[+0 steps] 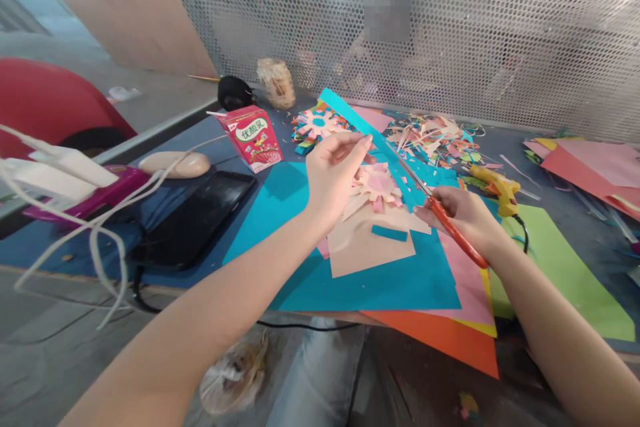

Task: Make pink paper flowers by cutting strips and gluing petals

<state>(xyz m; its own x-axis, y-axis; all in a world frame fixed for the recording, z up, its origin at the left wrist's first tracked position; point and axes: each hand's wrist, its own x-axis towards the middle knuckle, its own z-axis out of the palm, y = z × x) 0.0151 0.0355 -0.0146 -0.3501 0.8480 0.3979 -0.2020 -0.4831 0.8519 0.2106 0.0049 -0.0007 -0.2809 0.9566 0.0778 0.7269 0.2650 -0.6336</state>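
“Blue paper strip (pixel 350 117) held above a crowded worktable (pixel 30 247): who has it?”

“It slants over the middle of the table, pinched between thumb and fingers of a person's left hand (pixel 333 167). The right hand (pixel 467 213) is closed around the orange handles of the scissors (pixel 463 247), their blades at the strip's lower part; whether they bite into it, I cannot tell.”

“And the containers?”

“A red drink carton (pixel 257 140) with a white straw stands to the left, its contents hidden. Behind it, near a perforated metal panel (pixel 300 20), sits a pale jar (pixel 277 83), its contents unclear. On the floor, a see-through plastic bag (pixel 233 380) holds something too blurred to name.”

“How do the edges run?”

“A large blue sheet (pixel 400 290) reaches the table's near edge, bearing a pale sheet (pixel 355 257) and a small blue piece (pixel 389 233). An orange sheet (pixel 450 343) juts past that edge.”

“Room to move?”

“On the left, a narrow band of tabletop separates a black phone (pixel 200 220) from the blue sheet. On the right, a yellow glue gun (pixel 500 190) lies just beside the right hand, paper scraps (pixel 440 137) heaped behind; the panel bounds the back.”
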